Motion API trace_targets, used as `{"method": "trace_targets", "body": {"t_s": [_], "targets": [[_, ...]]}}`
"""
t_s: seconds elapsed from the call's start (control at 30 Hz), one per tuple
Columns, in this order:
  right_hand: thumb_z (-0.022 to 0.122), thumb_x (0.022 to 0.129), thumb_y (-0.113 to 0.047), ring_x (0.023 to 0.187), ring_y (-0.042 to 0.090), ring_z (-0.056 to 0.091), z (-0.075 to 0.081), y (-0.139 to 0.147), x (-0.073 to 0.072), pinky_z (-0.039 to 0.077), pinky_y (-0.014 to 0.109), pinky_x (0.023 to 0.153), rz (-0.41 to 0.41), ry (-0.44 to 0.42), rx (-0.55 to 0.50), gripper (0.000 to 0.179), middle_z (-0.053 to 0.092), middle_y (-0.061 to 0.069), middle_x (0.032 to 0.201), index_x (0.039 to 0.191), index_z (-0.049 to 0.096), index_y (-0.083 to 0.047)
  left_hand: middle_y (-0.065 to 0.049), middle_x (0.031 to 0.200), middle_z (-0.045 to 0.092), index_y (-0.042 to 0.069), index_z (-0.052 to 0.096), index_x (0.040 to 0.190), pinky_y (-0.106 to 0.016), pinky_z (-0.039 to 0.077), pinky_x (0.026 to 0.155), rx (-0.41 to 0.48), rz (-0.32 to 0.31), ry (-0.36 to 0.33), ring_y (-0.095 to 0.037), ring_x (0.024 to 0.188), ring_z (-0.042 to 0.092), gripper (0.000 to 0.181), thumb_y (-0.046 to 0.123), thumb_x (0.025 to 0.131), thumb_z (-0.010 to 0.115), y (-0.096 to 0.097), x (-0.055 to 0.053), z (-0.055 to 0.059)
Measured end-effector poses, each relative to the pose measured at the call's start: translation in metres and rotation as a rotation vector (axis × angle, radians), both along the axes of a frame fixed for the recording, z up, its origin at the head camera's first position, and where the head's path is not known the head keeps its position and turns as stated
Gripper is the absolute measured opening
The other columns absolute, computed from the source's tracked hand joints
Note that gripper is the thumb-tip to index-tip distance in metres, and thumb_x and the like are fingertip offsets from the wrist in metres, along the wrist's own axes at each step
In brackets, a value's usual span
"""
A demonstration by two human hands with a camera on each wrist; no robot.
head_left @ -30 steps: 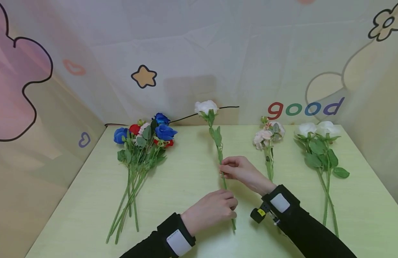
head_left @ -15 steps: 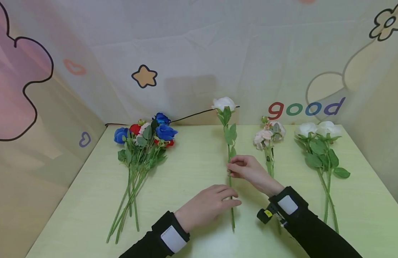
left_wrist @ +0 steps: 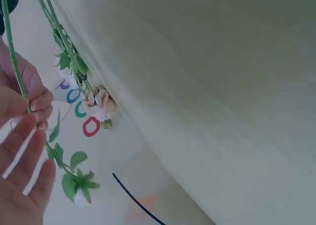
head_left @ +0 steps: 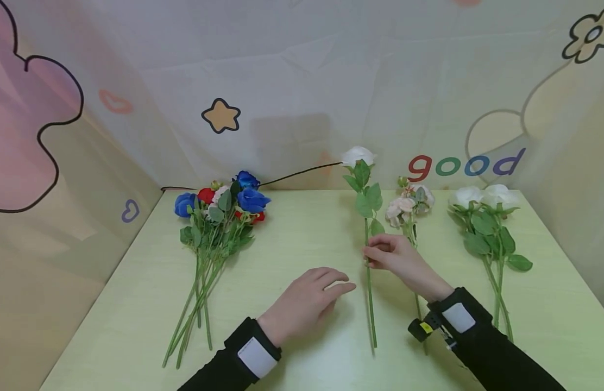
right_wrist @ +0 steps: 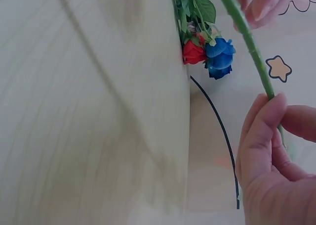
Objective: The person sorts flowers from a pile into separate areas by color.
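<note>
My right hand (head_left: 397,258) pinches the green stem of a white rose (head_left: 359,156) about halfway down, holding it nearly upright over the table. Leaves cluster below the bloom, and the lower stem (head_left: 371,315) hangs under the hand. In the right wrist view the stem (right_wrist: 252,44) runs between thumb and fingers of the right hand (right_wrist: 276,156). My left hand (head_left: 309,301) is to the left of the stem, fingers loosely extended and holding nothing. From the left wrist, the left hand (left_wrist: 24,175) shows spread fingers that overlap the stem in this view.
A bunch of blue, red and pink flowers (head_left: 219,217) lies on the table (head_left: 126,326) at left. Pale pink flowers (head_left: 404,209) lie behind the right hand, partly covered by it. Two white roses (head_left: 483,198) with crossed stems lie at right. A printed cloth (head_left: 292,65) hangs behind.
My right hand has carried the white rose to the right, towards the pink flowers. The left hand has come off the lower stem, loosened its fingers and drawn back left.
</note>
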State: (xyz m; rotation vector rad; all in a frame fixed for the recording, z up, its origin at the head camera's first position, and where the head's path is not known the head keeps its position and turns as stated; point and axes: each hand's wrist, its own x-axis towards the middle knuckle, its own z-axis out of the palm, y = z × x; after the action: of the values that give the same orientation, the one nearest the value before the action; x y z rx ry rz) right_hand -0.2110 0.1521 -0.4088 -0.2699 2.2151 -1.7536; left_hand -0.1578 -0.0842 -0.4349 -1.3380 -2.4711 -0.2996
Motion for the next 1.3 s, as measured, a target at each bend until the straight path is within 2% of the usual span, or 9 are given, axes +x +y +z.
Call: {"method": "trace_targets", "body": {"t_s": [0.13, 0.27, 0.47, 0.63, 0.87, 1.07, 1.3], "targets": [[0.058, 0.095, -0.018, 0.080, 0.013, 0.063, 0.006, 0.012, 0.002, 0.054, 0.023, 0.074, -0.016, 0.023, 0.042, 0.038, 0.061, 0.017, 0.099, 0.116, 0.051, 0.012, 0.000, 0.125, 0.056, 0.016, 0.054, 0.130, -0.033, 0.041, 0.101, 0.078, 0.122, -0.017, -0.017, 0.118, 0.049, 0.039, 0.014, 0.091, 0.060, -0.001, -0.003, -0.001], [0.058, 0.095, -0.019, 0.078, 0.012, 0.064, 0.012, 0.025, 0.003, 0.055, 0.024, 0.073, -0.035, 0.063, 0.086, 0.037, 0.062, 0.016, 0.097, 0.115, 0.052, 0.012, -0.002, 0.126, 0.056, 0.014, 0.054, 0.131, -0.036, 0.041, 0.100, 0.116, 0.236, -0.046, -0.018, 0.119, 0.049, 0.039, 0.020, 0.093, 0.058, -0.001, -0.008, -0.001], [0.058, 0.095, -0.019, 0.075, 0.010, 0.064, 0.020, 0.050, 0.007, 0.055, 0.025, 0.070, -0.086, 0.141, 0.193, 0.035, 0.064, 0.017, 0.096, 0.112, 0.053, 0.011, -0.006, 0.129, 0.055, 0.011, 0.051, 0.134, -0.038, 0.041, 0.101, 0.171, 0.339, -0.110, -0.022, 0.120, 0.049, 0.041, 0.025, 0.095, 0.055, 0.003, -0.014, 0.004], [0.057, 0.095, -0.024, 0.074, 0.011, 0.065, 0.023, 0.076, 0.012, 0.055, 0.024, 0.066, -0.119, 0.220, 0.321, 0.035, 0.065, 0.021, 0.096, 0.109, 0.056, 0.009, -0.007, 0.128, 0.056, 0.008, 0.053, 0.132, -0.039, 0.042, 0.100, 0.214, 0.386, -0.125, -0.024, 0.119, 0.050, 0.041, 0.026, 0.096, 0.054, 0.004, -0.017, 0.005], [0.056, 0.095, -0.029, 0.068, 0.013, 0.065, 0.023, 0.114, 0.023, 0.054, 0.026, 0.062, -0.166, 0.269, 0.496, 0.038, 0.066, 0.013, 0.086, 0.106, 0.057, 0.007, -0.007, 0.125, 0.057, 0.007, 0.055, 0.129, -0.039, 0.044, 0.096, 0.272, 0.420, -0.142, -0.024, 0.116, 0.052, 0.039, 0.023, 0.093, 0.057, 0.002, -0.017, 0.003], [0.057, 0.094, -0.024, 0.063, 0.012, 0.064, 0.023, 0.141, 0.029, 0.051, 0.027, 0.055, -0.204, 0.325, 0.608, 0.034, 0.066, 0.012, 0.082, 0.105, 0.058, 0.009, -0.008, 0.124, 0.058, 0.007, 0.056, 0.128, -0.040, 0.045, 0.093, 0.291, 0.441, -0.156, -0.025, 0.114, 0.052, 0.039, 0.022, 0.092, 0.059, -0.001, -0.015, 0.005], [0.061, 0.089, -0.016, 0.056, 0.015, 0.055, 0.018, 0.167, 0.033, 0.042, 0.030, 0.047, -0.261, 0.444, 0.759, 0.026, 0.064, 0.008, 0.072, 0.093, 0.060, 0.010, -0.008, 0.124, 0.058, 0.007, 0.055, 0.129, -0.042, 0.045, 0.093, 0.287, 0.450, -0.157, -0.026, 0.113, 0.053, 0.039, 0.023, 0.093, 0.057, -0.003, -0.016, 0.004]]}}
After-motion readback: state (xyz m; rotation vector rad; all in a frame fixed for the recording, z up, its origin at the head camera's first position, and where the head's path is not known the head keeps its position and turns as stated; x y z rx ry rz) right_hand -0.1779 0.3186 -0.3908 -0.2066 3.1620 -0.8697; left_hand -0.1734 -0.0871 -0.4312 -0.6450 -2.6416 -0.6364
